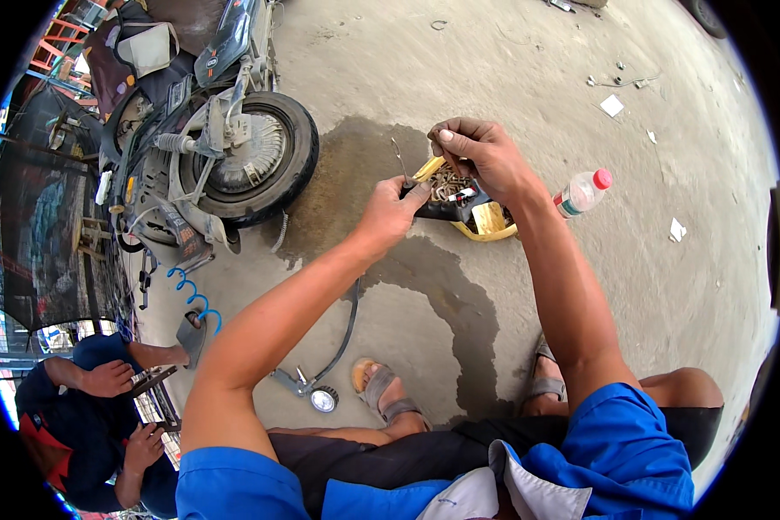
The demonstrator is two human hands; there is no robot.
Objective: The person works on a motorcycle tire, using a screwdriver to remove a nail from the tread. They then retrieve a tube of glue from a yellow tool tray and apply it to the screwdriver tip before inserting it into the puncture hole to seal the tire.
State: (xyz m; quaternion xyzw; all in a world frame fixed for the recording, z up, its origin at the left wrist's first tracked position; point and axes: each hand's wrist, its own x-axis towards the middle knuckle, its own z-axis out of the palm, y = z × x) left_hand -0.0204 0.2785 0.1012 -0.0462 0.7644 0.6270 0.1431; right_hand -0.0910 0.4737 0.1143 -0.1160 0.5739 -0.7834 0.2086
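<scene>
My left hand (388, 215) is closed round the dark handle of a needle tool (399, 160), whose thin metal shaft points up past my thumb. Just to the right, my right hand (487, 160) is raised with thumb and fingers pinched together; what lies between them is too small to make out. Below and between both hands sits a cut-open yellow container (504, 232). It holds many brown strip-like pieces (446, 185), a yellow flat piece (489, 217) and some black items, partly covered by my hands.
A motorbike wheel (273, 160) lies at the left beside wet ground (347, 165). A clear bottle with a red cap (583, 192) stands right of my forearm. An air hose gauge (323, 398) rests near my sandal (386, 390). Another person (87, 416) sits at lower left.
</scene>
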